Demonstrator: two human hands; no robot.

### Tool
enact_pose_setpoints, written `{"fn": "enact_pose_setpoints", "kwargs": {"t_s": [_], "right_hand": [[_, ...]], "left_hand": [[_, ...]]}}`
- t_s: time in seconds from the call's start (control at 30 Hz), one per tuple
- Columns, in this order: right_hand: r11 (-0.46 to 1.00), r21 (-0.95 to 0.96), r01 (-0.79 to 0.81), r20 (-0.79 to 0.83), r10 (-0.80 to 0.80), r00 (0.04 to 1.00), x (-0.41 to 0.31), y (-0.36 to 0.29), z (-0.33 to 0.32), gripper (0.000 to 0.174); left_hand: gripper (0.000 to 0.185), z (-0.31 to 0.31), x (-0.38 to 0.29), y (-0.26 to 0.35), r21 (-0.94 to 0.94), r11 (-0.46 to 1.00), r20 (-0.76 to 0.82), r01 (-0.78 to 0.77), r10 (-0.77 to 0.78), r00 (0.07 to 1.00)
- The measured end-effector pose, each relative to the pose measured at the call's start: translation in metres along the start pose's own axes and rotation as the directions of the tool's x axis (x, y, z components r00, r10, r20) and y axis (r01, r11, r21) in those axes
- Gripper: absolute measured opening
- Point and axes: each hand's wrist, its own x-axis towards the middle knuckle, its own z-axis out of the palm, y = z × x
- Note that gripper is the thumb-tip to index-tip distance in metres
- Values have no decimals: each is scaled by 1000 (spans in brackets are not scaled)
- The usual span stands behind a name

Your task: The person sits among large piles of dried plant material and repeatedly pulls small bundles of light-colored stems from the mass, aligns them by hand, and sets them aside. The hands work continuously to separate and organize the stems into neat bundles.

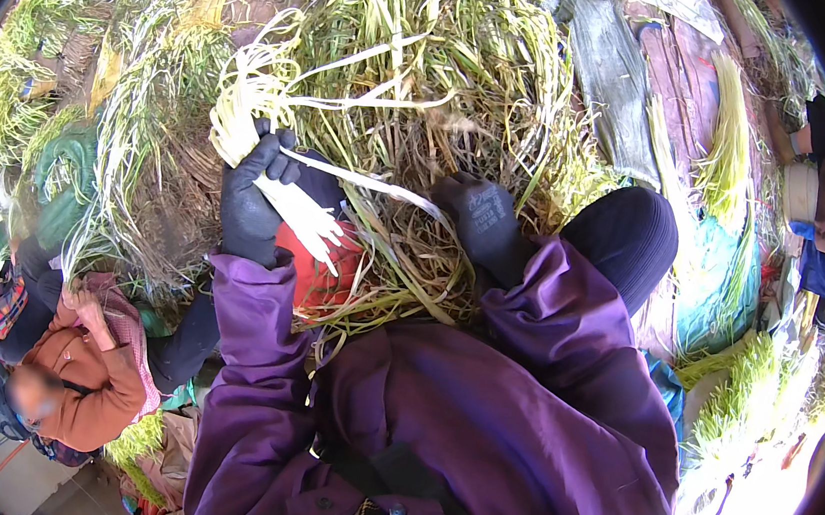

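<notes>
My left hand (pixel 257 188), in a dark work glove, is closed around a bundle of pale, yellowish-white leafy stalks (pixel 294 216). The cut-looking white ends point down to the right, and the long leaves loop over above my fist. My right hand (pixel 485 216), gloved too, lies knuckles up at the lower edge of a big heap of green and dry strap-like leaves (pixel 434 56). One pale leaf strand (pixel 389 189) runs from the bundle towards it. Its fingertips are hidden, so its grip does not show. Something red (pixel 317 270) lies below the bundle.
A co-worker in a brown top (pixel 85 396) sits at the lower left, hands on some leaves. More leaf heaps (pixel 155 125) lie on the left. On the right are a grey plastic sheet (pixel 616 75), a bunch of pale stalks (pixel 726 147) and a turquoise sack (pixel 719 282).
</notes>
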Motion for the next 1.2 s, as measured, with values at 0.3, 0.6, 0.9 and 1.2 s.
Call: {"fn": "enact_pose_setpoints", "kwargs": {"t_s": [0.3,0.6,0.9,1.2], "right_hand": [[833,522,184,-224,-74,972,28,-35,-16,29],[791,611,6,151,-124,981,14,-30,0,21],[937,317,145,-194,-86,977,0,-55,5,19],[944,251,213,-482,-69,873,-55,-17,14,14]], "left_hand": [[25,5,4,-4,83,997,-16,1,0,1000],[26,-1,5,1,-46,998,0,-52,52,999],[31,12,-38,-39,88,991,-53,103,-98,994],[20,-5,-16,-15,114,993,-60,8,-1,998]]}}
